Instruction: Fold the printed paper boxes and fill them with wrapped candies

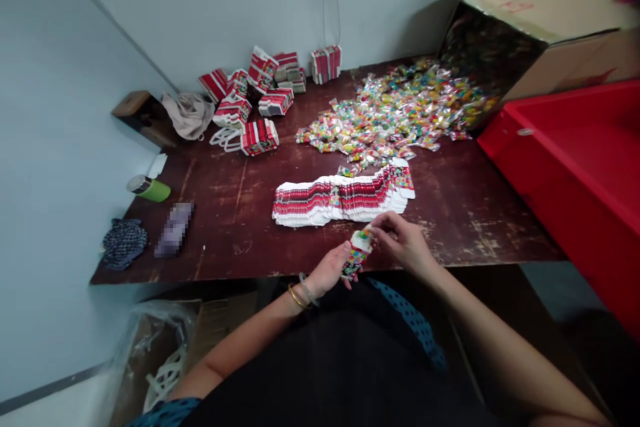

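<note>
My left hand [330, 268] is wrapped round a small printed carton [358, 255], red and white with coloured dots, held upright near the table's front edge. The carton's top flaps stand open. At its mouth my right hand [400, 240] pinches a small clear packet of coloured candy [366, 233], which is partly inside the carton. Just beyond my hands lies a long overlapping row of flattened cartons [345, 197]. Behind that row spreads a big heap of candy packets [390, 113].
Bundles of flat cartons [260, 137] sit at the back left. A green cup [150, 188], a dark checked cloth [125, 243] and a blurred flat item [175, 229] are on the left. A red bin [565, 140] and a large cardboard box [570, 67] stand at the right.
</note>
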The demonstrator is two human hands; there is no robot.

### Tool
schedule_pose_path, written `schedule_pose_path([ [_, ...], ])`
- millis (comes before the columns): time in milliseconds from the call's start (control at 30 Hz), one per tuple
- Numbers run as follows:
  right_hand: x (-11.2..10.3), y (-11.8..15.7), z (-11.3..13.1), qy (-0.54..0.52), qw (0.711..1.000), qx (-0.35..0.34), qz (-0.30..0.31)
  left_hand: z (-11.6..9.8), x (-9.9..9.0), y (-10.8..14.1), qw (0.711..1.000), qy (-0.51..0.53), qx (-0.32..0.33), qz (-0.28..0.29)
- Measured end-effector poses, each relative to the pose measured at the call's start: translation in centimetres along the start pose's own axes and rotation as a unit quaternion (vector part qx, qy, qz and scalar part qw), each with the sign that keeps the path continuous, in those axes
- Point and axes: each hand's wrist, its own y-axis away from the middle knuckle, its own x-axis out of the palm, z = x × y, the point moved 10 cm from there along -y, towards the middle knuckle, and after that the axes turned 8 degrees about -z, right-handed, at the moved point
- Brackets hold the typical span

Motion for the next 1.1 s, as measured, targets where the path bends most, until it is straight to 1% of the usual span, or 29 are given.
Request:
schedule_pose_path([
  [67,0.9,-0.7,0.9,0.019,0.999,-0.032,0.023,-0.4,-0.3,0.3,1.0,0.001,0.012,-0.019],
  [133,2.0,-0.3,1.7,0.042,0.995,-0.074,0.042,-0.8,-0.5,0.4,0.999,0.008,0.023,-0.037],
  [167,2.4,0.1,1.9,0.042,0.995,-0.085,0.039,-1.1,-0.7,0.4,0.999,0.014,0.027,-0.045],
  [200,2.4,0.5,1.8,0.027,0.996,-0.079,0.023,-1.3,-0.8,0.3,0.998,0.023,0.027,-0.051],
  [233,2.3,0.9,1.2,-0.006,0.999,-0.05,0.002,-1.4,-0.8,0.3,0.998,0.032,0.023,-0.054],
  [267,2.2,1.2,0.0,-0.057,0.998,0.003,-0.016,-1.4,-0.9,0.2,0.998,0.04,0.016,-0.055],
  [300,2.4,1.7,-1.4,-0.122,0.99,0.072,-0.019,-1.5,-0.9,0.1,0.997,0.046,0.009,-0.055],
  [333,3.1,2.2,-2.8,-0.191,0.971,0.146,-0.002,-1.5,-0.9,0.0,0.997,0.049,0.002,-0.055],
  [367,4.1,2.7,-3.9,-0.255,0.942,0.215,0.029,-1.6,-0.9,-0.1,0.997,0.05,-0.004,-0.055],
  [400,5.1,3.3,-4.5,-0.31,0.91,0.269,0.067,-1.7,-0.9,-0.1,0.997,0.051,-0.006,-0.054],
  [433,5.9,3.7,-4.7,-0.35,0.88,0.305,0.102,-1.8,-0.9,-0.1,0.997,0.051,-0.009,-0.052],
  [467,6.2,3.9,-4.6,-0.376,0.859,0.324,0.124,-2.0,-0.9,-0.1,0.997,0.052,-0.01,-0.052],
  [500,6.2,3.9,-4.4,-0.389,0.849,0.334,0.133,-2.1,-0.9,-0.1,0.997,0.051,-0.011,-0.052],
  [533,6.1,3.8,-4.2,-0.391,0.847,0.336,0.133,-2.3,-0.9,0.0,0.997,0.048,-0.011,-0.053],
  [567,5.8,3.7,-4.0,-0.385,0.85,0.334,0.13,-2.5,-0.9,0.1,0.998,0.041,-0.007,-0.052],
  [633,5.4,3.5,-3.4,-0.354,0.869,0.32,0.128,-3.3,-0.7,0.3,0.999,0.012,0.021,-0.043],
  [700,5.0,3.1,-2.5,-0.292,0.906,0.278,0.13,-4.4,-0.3,0.4,0.996,-0.035,0.076,-0.027],
  [767,4.2,2.3,-0.9,-0.2,0.955,0.182,0.125,-4.9,-0.2,0.4,0.99,-0.082,0.11,-0.02],
  [800,3.9,1.9,0.1,-0.152,0.973,0.121,0.124,-4.8,-0.3,0.2,0.99,-0.089,0.108,-0.023],
  [833,3.7,1.6,1.2,-0.112,0.984,0.062,0.125,-4.5,-0.5,0.0,0.991,-0.085,0.097,-0.023],
  [867,3.4,1.4,2.1,-0.081,0.989,0.015,0.124,-4.2,-0.6,-0.3,0.994,-0.073,0.082,-0.022],
  [900,3.2,1.2,2.6,-0.06,0.991,-0.016,0.12,-3.9,-0.7,-0.5,0.996,-0.056,0.069,-0.019],
  [933,3.0,1.0,2.8,-0.048,0.992,-0.028,0.113,-3.8,-0.7,-0.7,0.997,-0.041,0.063,-0.01],
  [967,2.7,0.8,2.8,-0.044,0.993,-0.029,0.105,-3.8,-0.7,-0.7,0.997,-0.029,0.065,0.003],
  [1033,2.2,0.4,2.3,-0.046,0.995,-0.021,0.083,-4.0,-0.2,-0.5,0.996,-0.018,0.074,0.048],
  [1100,2.6,0.5,1.9,-0.046,0.995,-0.025,0.088,-3.8,-0.1,0.0,0.994,-0.013,0.074,0.08],
])
